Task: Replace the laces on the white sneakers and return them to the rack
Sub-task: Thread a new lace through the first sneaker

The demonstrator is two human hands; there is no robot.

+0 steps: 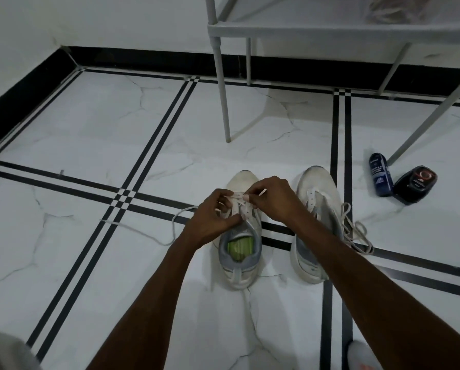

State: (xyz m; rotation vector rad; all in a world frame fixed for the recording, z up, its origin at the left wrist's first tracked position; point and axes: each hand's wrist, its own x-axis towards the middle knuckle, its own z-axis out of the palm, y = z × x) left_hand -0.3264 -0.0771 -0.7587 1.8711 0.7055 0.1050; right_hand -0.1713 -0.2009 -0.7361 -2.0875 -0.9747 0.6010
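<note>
Floor tiles (pixel 90 124) carry everything, so the person can reach down to work. A grey rack (pixel 330 29) stands at the far edge, waiting for the shoes. Two white sneakers (pixel 241 252) sit side by side near the middle, toes pointing at the rack. The right shoe (pixel 317 204) has a loose lace (pixel 357 233) piled beside it. Two dark bottles (pixel 399 181) lie near a rack leg. Over the left shoe, the left hand (pixel 213 217) pinches a white lace (pixel 170 228) at the eyelets. The right hand (pixel 274 198) pinches the other lace tip, likely threading it through.
</note>
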